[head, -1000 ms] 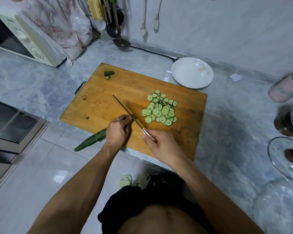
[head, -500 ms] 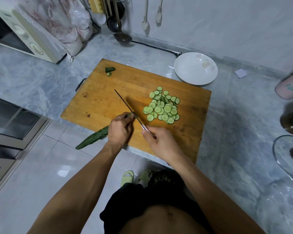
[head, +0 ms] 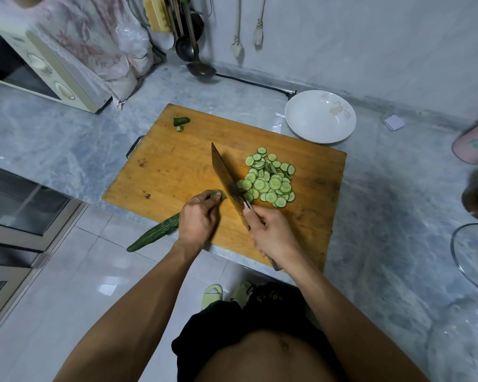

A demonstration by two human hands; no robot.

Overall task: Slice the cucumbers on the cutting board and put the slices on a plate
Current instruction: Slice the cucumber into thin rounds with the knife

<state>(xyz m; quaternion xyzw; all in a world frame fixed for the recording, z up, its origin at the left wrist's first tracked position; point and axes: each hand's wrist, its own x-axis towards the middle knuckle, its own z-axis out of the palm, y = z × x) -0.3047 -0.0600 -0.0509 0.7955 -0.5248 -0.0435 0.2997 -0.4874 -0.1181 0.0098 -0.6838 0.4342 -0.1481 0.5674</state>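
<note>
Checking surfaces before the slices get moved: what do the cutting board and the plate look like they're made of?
Cutting board: looks like wood or bamboo, a matte orange-brown with faint grain and a few dark stains.
Plate: probably glazed ceramic, though melamine can't be ruled out; glossy white with a pale flower print near the rim.

- Arms bare, no sleeves; torso bare too.
- Left hand [head: 198, 216]: thin pale ring on one finger, prob. metal — too small to be sure.
- Right hand [head: 271, 232]: no ring or watch visible.
- Black shorts [head: 213, 343] at waist.
- Light green slippers [head: 212, 295], open-toe, w/ wide strap.
</note>
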